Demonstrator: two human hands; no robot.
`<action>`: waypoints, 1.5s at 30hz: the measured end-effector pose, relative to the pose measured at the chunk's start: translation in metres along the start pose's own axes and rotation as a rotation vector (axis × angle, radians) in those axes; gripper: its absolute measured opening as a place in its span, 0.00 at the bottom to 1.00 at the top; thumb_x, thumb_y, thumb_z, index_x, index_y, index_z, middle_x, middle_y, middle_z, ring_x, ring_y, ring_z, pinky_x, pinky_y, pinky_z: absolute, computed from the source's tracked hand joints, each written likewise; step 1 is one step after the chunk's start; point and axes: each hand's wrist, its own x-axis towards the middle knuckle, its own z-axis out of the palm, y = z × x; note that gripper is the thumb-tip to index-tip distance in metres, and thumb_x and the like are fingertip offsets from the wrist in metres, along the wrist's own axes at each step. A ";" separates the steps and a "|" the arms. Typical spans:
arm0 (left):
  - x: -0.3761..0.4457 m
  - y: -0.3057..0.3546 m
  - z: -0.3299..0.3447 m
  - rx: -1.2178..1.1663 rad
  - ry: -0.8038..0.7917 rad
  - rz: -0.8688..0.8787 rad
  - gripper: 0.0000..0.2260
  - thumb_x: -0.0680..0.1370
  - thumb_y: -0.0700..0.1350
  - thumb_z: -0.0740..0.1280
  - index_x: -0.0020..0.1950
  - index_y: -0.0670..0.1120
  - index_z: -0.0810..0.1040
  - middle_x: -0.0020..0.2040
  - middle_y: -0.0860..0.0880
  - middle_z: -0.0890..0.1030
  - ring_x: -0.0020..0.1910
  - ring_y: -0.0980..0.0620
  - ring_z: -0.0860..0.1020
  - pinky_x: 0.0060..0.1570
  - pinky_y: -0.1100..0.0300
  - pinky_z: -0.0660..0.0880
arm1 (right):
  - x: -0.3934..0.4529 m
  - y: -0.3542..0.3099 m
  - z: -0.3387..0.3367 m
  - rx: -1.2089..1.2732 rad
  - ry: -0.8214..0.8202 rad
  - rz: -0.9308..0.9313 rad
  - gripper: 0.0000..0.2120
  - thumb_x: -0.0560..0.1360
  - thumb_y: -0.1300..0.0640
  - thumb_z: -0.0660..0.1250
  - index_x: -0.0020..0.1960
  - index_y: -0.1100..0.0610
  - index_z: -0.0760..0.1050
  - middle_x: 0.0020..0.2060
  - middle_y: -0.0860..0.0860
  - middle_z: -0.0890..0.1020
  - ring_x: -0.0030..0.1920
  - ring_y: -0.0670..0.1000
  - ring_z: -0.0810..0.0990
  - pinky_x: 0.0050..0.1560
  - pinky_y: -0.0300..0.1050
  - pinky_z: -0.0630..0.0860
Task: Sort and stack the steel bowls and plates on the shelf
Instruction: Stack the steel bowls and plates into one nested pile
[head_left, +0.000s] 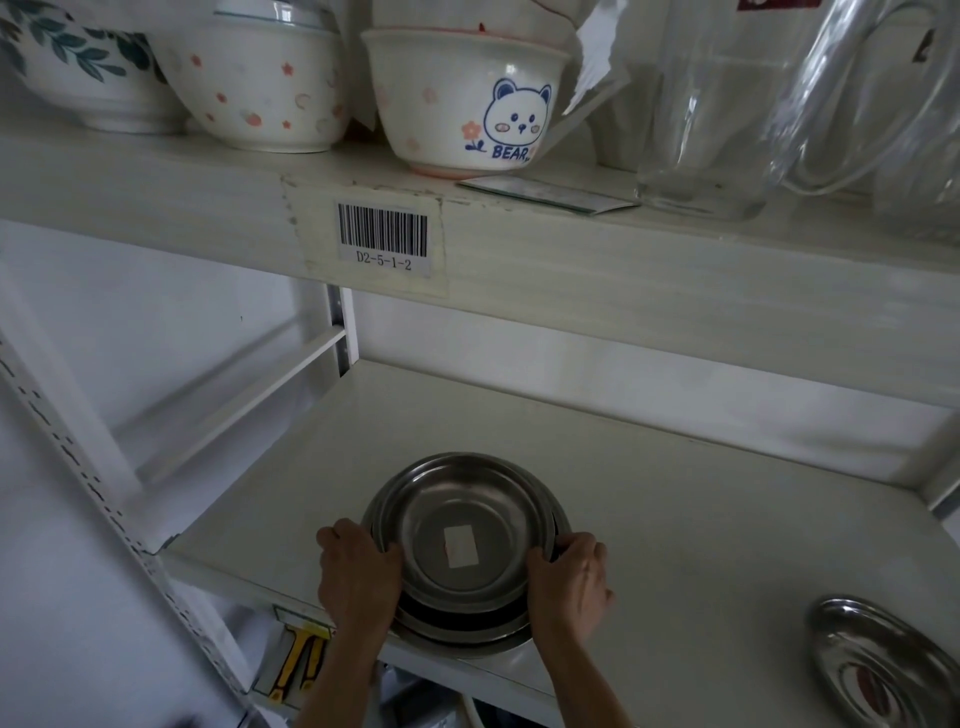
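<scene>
2 hands on a stack of steel bowls (464, 545) at the front edge of the lower shelf (649, 499), seen from the head camera. Left hand (358, 577) wrapped over the stack's left rim, fingers curled onto the top bowl; right hand (569, 584) clasping the right rim, thumb hooked inside. Stack upright, mouths facing up, round, so no long axis; lowest rim slightly overhanging the shelf edge. White rectangular sticker (461, 545) on the floor of the top bowl, print unreadable. Oval steel plate (883, 670) well apart at the right, lying flat, long axis running from near right to far left. On the upper shelf, a white bowl (462, 104) with a blue bear face and the word "BEAR", flower-print bowls beside it, clear glass jug (727, 104) to the right. Barcode label (383, 238) on the shelf front reading "D2-5-1-2".
</scene>
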 end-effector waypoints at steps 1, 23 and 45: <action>0.000 0.000 0.000 -0.002 0.003 0.000 0.13 0.74 0.47 0.67 0.49 0.42 0.66 0.48 0.46 0.63 0.46 0.41 0.75 0.37 0.53 0.68 | 0.000 0.001 0.000 -0.003 0.004 -0.006 0.10 0.69 0.54 0.69 0.44 0.50 0.67 0.45 0.48 0.71 0.47 0.55 0.77 0.46 0.47 0.63; 0.011 -0.020 0.008 -0.534 -0.168 -0.241 0.21 0.74 0.48 0.72 0.62 0.38 0.75 0.56 0.37 0.78 0.52 0.38 0.78 0.51 0.50 0.75 | 0.015 0.022 0.002 0.288 -0.080 0.108 0.24 0.71 0.44 0.73 0.61 0.54 0.71 0.52 0.52 0.76 0.48 0.54 0.79 0.50 0.51 0.75; 0.005 -0.010 0.020 -0.797 -0.202 -0.183 0.06 0.76 0.38 0.69 0.40 0.36 0.77 0.35 0.40 0.76 0.33 0.45 0.74 0.36 0.60 0.72 | 0.030 0.037 -0.011 0.504 -0.317 0.175 0.08 0.75 0.54 0.69 0.42 0.59 0.77 0.32 0.54 0.79 0.33 0.53 0.77 0.33 0.42 0.72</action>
